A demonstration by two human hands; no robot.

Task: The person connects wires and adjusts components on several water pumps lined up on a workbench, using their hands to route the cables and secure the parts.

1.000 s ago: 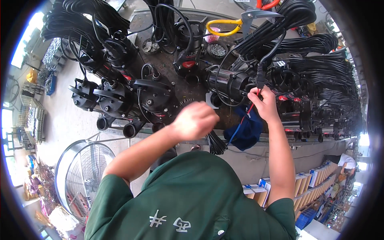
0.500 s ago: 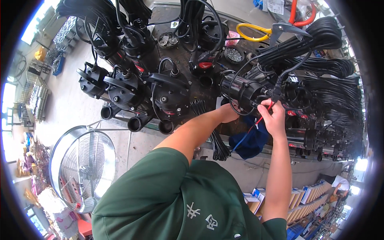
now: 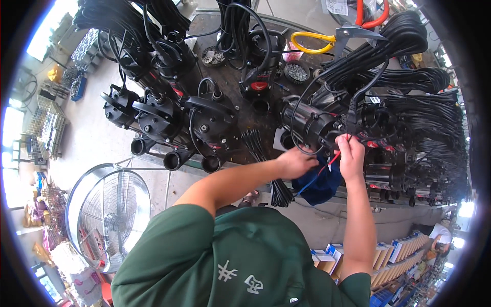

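Observation:
My right hand (image 3: 351,157) is closed in a pinch on a red wire (image 3: 335,157), beside the end of a black submersible pump (image 3: 313,123) lying on its side. The red wire runs down toward a blue wire (image 3: 308,182); a small light-coloured piece shows near where they meet. Just left of there is my left hand (image 3: 295,162), below the pump's end. Its thumb and fingers look apart, slightly blurred, with nothing visible between them. A dark blue cloth (image 3: 322,185) hangs at the bench edge under both hands. A black cable loops over the pump.
Several upright black pumps (image 3: 212,120) stand left on the bench. Bundled black cables (image 3: 388,46) pile up at the right. Yellow-and-red-handled cutters (image 3: 342,38) and a bowl of small metal parts (image 3: 296,71) lie farther back. A large fan (image 3: 108,217) stands on the floor at left.
My left hand has come away from the pump's end, moving down and slightly right toward the wires. My right hand has shifted slightly down, still pinching the red wire.

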